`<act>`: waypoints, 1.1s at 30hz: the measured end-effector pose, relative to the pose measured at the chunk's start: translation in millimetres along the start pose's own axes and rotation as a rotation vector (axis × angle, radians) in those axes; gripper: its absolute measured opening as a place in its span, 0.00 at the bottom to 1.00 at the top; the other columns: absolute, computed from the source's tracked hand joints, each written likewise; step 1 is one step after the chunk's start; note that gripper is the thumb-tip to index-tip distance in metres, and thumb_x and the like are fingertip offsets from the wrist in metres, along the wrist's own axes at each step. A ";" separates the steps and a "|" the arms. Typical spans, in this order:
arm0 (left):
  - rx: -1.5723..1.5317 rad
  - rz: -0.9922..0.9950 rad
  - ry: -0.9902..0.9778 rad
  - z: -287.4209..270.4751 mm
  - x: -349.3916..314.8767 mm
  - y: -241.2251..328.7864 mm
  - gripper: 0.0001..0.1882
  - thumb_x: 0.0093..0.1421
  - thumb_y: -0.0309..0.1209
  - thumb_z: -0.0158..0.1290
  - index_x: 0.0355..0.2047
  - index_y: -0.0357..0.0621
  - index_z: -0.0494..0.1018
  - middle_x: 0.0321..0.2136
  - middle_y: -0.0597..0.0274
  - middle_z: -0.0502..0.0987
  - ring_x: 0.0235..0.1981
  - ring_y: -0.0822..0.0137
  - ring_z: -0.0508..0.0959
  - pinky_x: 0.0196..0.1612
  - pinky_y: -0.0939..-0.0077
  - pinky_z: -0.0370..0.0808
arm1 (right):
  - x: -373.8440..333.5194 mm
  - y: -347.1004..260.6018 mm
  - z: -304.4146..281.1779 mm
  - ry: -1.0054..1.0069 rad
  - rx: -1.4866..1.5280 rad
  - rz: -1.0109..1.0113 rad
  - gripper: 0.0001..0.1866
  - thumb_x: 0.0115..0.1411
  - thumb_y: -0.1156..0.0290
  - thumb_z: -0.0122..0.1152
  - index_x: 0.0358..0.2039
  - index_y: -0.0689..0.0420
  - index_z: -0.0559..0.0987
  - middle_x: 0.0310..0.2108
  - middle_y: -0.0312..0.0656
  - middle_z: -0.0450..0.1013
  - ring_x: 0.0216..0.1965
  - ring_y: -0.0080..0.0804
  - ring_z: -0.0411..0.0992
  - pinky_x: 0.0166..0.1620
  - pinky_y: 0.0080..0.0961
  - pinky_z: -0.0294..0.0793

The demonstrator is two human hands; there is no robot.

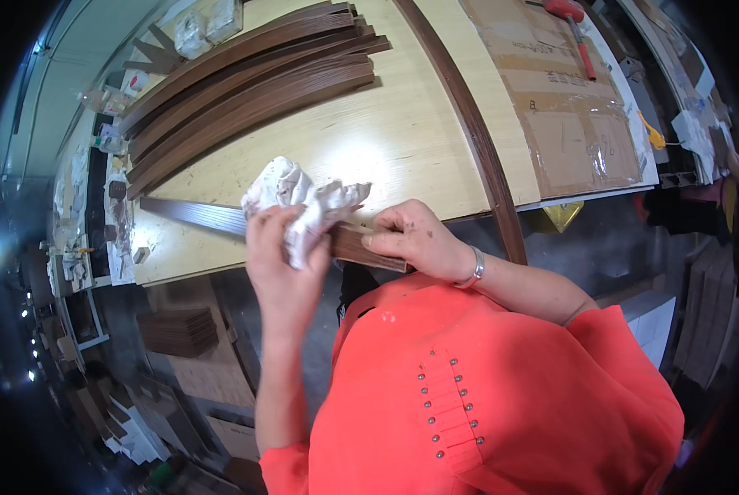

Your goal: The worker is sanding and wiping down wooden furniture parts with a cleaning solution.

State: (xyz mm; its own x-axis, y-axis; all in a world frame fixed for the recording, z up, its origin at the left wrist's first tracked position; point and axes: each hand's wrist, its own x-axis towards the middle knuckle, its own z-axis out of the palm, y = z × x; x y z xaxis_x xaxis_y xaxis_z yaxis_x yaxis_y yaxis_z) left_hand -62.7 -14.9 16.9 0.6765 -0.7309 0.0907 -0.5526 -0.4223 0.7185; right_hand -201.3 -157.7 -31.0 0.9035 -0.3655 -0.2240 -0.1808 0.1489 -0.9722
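A dark brown wood-grain strip [200, 214] lies near the front edge of the table, its right end reaching past that edge toward my body. My left hand [280, 239] is closed round a crumpled white rag [280, 186] and presses it against the strip. The rag hides the strip's middle. At the strip's right end my right hand [415, 239] grips it, thumb on the upper face and fingers curled. Several similar brown strips [254, 91] are stacked on the far left of the table.
Another long brown strip [477, 132] crosses the pale table [411, 124]. Flattened cardboard [576, 124] covers the right side, with a red-handled mallet [580, 41] on it. Plastic bottles [105, 103] stand at the left edge. A stack of brown boards [178, 332] lies below, left of me.
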 end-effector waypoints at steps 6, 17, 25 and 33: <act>0.180 0.496 0.128 27.4 -21.8 -3.1 0.17 0.39 0.19 0.57 0.34 0.44 0.77 0.40 0.53 0.74 0.39 0.51 0.78 0.40 0.65 0.76 | 14.7 7.5 5.9 0.079 0.543 -0.113 0.08 0.56 0.68 0.60 0.31 0.60 0.78 0.28 0.30 0.73 0.25 0.14 0.65 0.26 0.15 0.65; -0.937 -0.351 0.605 -65.4 -28.0 -96.7 0.18 0.67 0.29 0.42 0.54 0.30 0.64 0.48 0.50 0.73 0.45 0.61 0.77 0.43 0.68 0.76 | 66.7 91.4 -82.1 0.130 -0.560 0.086 0.17 0.50 0.58 0.61 0.25 0.62 0.82 0.18 0.48 0.72 0.21 0.39 0.72 0.30 0.33 0.72; -1.027 -0.446 0.477 -50.2 -42.9 -55.7 0.18 0.67 0.34 0.44 0.49 0.31 0.68 0.43 0.51 0.76 0.39 0.63 0.79 0.36 0.68 0.79 | 56.8 8.4 -18.3 0.181 -0.838 -0.246 0.33 0.42 0.64 0.70 0.52 0.53 0.74 0.57 0.54 0.59 0.56 0.51 0.61 0.53 0.42 0.69; -1.054 -0.347 0.260 -76.2 -51.3 -88.7 0.27 0.66 0.43 0.44 0.55 0.31 0.62 0.50 0.50 0.71 0.50 0.55 0.74 0.52 0.61 0.72 | 92.0 22.7 40.7 -0.455 -0.096 -0.025 0.12 0.51 0.74 0.60 0.37 0.64 0.78 0.30 0.42 0.75 0.34 0.24 0.72 0.42 0.24 0.71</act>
State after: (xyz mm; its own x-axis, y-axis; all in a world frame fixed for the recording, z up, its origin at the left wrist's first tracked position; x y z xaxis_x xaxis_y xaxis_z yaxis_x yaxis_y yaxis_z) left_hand -11.3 100.9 1.0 0.8615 -0.4769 -0.1742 0.2850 0.1703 0.9433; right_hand -106.5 -150.6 -70.8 0.9828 0.0761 -0.1685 -0.1726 0.0515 -0.9836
